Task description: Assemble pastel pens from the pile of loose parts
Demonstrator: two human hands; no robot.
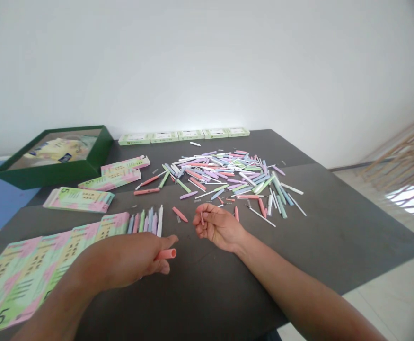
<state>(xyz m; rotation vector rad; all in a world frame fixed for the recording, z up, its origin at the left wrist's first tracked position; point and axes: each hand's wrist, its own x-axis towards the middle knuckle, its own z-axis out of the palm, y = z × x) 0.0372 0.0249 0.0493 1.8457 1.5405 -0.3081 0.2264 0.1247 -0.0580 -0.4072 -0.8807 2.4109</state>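
Note:
My left hand [132, 260] is shut on a pink plastic pen barrel [166, 254], whose open end sticks out past the fingers. My right hand [218, 227] lies palm up, its fingers curled around a thin pale pen part [202, 219]. Between the hands lies a loose pink pen piece [180, 214]. A row of pastel pens [146, 221] lies just beyond my left hand, beside flat printed pastel cardboard sleeves [25, 279]. A large scattered pile of pastel pen parts [224, 177] spreads across the table beyond my right hand.
The dark grey table [334, 237] carries everything. An open green box [52, 158] sits at its far left corner, and a row of small pale green boxes [183, 136] lines the far edge. More printed sleeves [112, 177] lie left of the pile.

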